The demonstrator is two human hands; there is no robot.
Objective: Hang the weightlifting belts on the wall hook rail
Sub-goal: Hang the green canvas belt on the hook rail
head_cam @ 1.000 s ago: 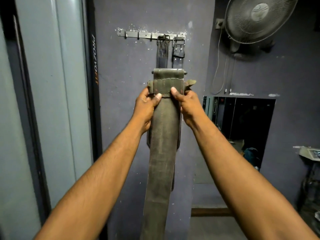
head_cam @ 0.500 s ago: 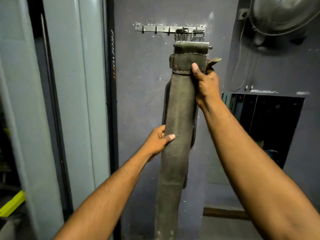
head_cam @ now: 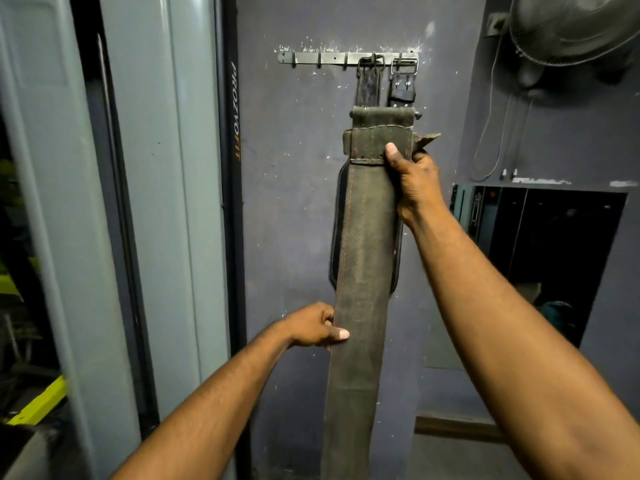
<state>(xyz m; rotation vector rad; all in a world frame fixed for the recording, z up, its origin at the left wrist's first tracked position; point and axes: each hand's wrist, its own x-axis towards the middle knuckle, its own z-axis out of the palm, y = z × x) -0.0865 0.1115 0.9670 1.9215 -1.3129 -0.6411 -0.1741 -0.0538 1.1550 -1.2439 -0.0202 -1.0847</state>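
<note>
Belt (head_cam: pixel 363 244) olive, worn; stitched edges

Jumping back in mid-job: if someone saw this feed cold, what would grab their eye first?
The long olive belt held upright mid-frame, with the right hand gripping its top end and the left hand pinching its edge lower down. Above it, the hook rail carries two dark belts at its right end, with bare hooks to their left. A fan sits top right.
</note>
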